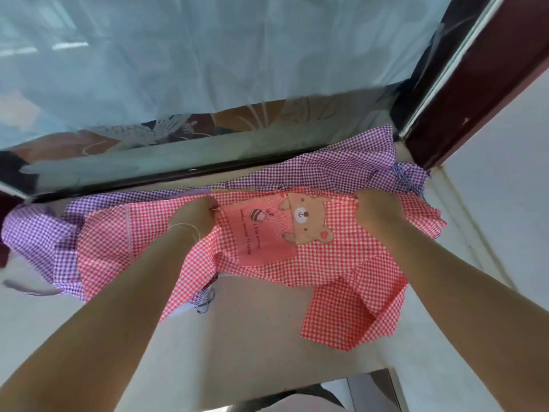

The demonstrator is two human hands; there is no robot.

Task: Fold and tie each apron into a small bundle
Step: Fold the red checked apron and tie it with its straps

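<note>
My left hand [194, 214] has its grip at the far edge of the red checked apron [297, 263], fingers curled and apparently pinching the cloth just left of the pink bear pocket [267, 230]. My right hand [377, 209] grips the same far edge on the other side of the pocket; its fingers curl down over the cloth, though the fingertips themselves are hidden from me. Both grips are narrow and holding fabric, not spread flat.

The relation that matters: the apron lies toward me from both grips, its body running from the held edge back down toward my arms, and its long axis runs left to right, between my two hands. The hands sit level with each other on that edge, neither plainly nearer to the cloth's middle. A loose corner [341, 319] trails off the near right side, folded over itself.

The red apron lies on the pale worktop [255, 337], overlapping a purple checked apron [326, 165] spread beneath and beyond it, along the foot of the window [208, 55].

Judgement: the first fold is in hand; the far edge wants bringing toward me evenly, both hands together.
</note>
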